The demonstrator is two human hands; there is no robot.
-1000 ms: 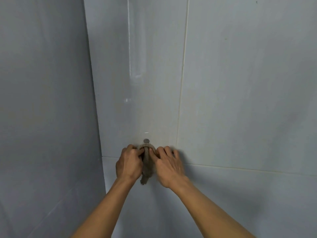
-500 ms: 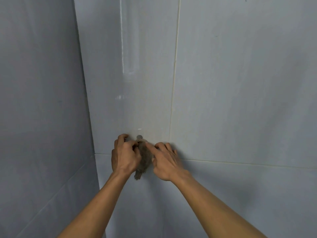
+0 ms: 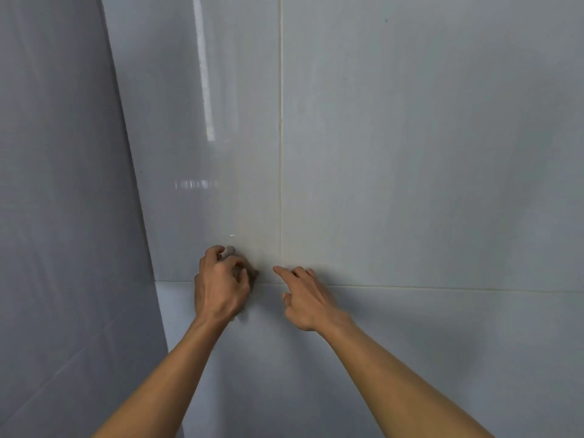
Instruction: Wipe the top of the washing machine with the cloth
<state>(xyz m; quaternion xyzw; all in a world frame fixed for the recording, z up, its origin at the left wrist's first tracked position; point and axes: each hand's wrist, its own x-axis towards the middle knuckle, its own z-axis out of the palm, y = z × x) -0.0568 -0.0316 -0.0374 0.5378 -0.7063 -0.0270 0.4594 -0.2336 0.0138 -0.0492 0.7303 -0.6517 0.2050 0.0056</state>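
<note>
A small brown-grey cloth (image 3: 252,275) hangs against the tiled wall, mostly hidden behind my left hand (image 3: 221,284), whose fingers are closed around it. A small round grey hook (image 3: 230,249) on the wall shows just above those fingers. My right hand (image 3: 308,298) is a short way to the right of the cloth, apart from it, forefinger stretched out and touching the wall, holding nothing. The washing machine is not in view.
Pale grey wall tiles (image 3: 410,153) fill the view, with a vertical grout line (image 3: 280,153) and a horizontal one (image 3: 442,287). A second wall (image 3: 63,216) meets it in a corner at the left.
My right hand has let go of the cloth and moved right. My left hand has closed fully over the cloth at the hook. The camera has shifted a little.
</note>
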